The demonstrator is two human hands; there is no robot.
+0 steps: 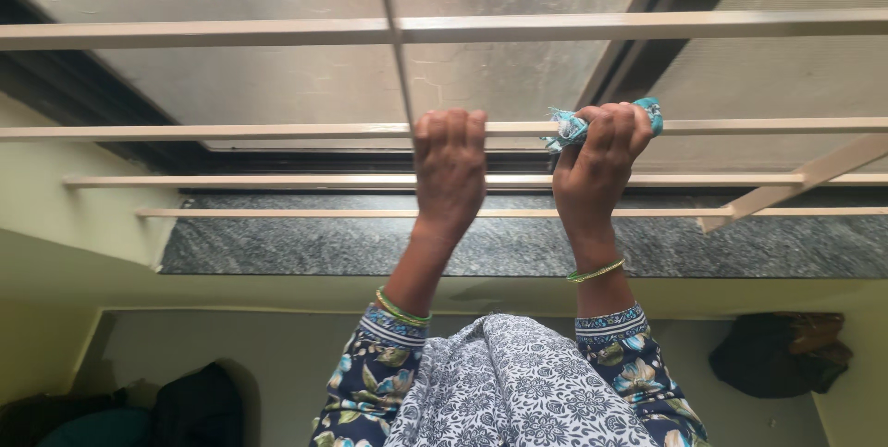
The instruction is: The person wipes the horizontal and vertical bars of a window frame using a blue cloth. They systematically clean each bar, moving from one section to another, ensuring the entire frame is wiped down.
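While two hands grip one bar [277, 132] — right hand [598, 170] holds one cloth [569, 126]

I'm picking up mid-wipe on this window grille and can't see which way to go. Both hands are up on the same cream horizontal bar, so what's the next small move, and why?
Probably slide the right hand, which clasps the crumpled teal cloth against the cream horizontal bar, rightward along it. The left hand grips the same bar close beside it, blocking that side, while the bar runs bare to the right.
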